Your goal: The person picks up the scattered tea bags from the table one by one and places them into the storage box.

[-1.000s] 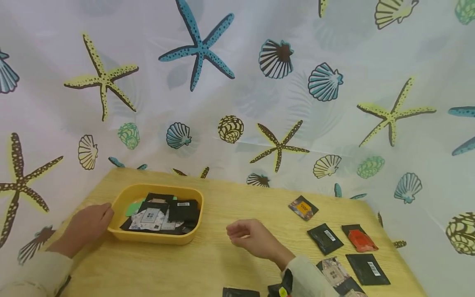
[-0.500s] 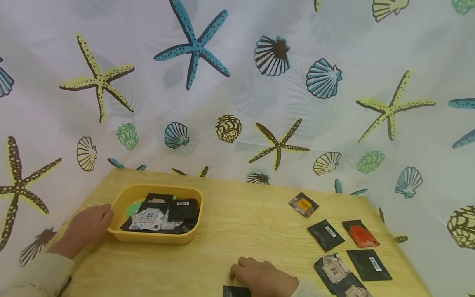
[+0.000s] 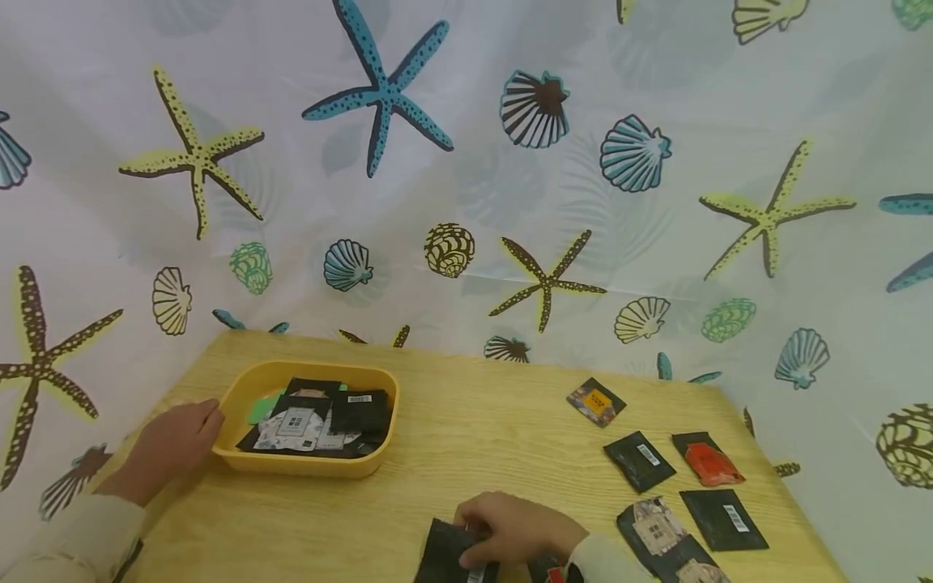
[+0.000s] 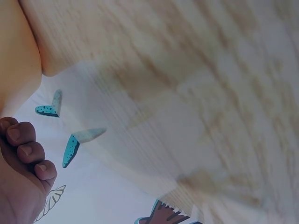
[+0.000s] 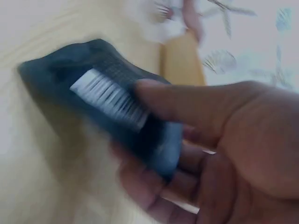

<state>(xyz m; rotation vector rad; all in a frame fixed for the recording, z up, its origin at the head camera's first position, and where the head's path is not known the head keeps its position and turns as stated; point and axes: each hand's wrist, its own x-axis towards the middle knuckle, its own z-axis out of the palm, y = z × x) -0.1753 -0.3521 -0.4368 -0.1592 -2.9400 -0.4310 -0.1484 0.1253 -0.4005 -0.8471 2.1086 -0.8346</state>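
Observation:
My right hand (image 3: 513, 530) pinches a black sachet (image 3: 440, 559) with a barcode label, between thumb and fingers, low over the front middle of the table. In the right wrist view that black sachet (image 5: 65, 70) is blurred and tilted, the thumb lying over its barcode side. My left hand (image 3: 175, 441) is at the left end of a yellow plastic tray (image 3: 306, 467), fingers curled against its side. The left wrist view shows the curled fingers of the left hand (image 4: 23, 163) just below the tray wall (image 4: 18, 56); the thumb's hold is hidden.
Several black, white and floral sachets (image 3: 295, 425) lie in the tray. To the right are a floral sachet with an orange label (image 3: 596, 402), a red-marked sachet (image 3: 709, 461), and black sachets (image 3: 640, 461). A shell-patterned curtain (image 3: 466, 202) borders the wooden table (image 3: 466, 405).
From mid-table my right hand came down toward the front edge, took hold of the black sachet there and raised it slightly. My left hand and the tray stayed in place.

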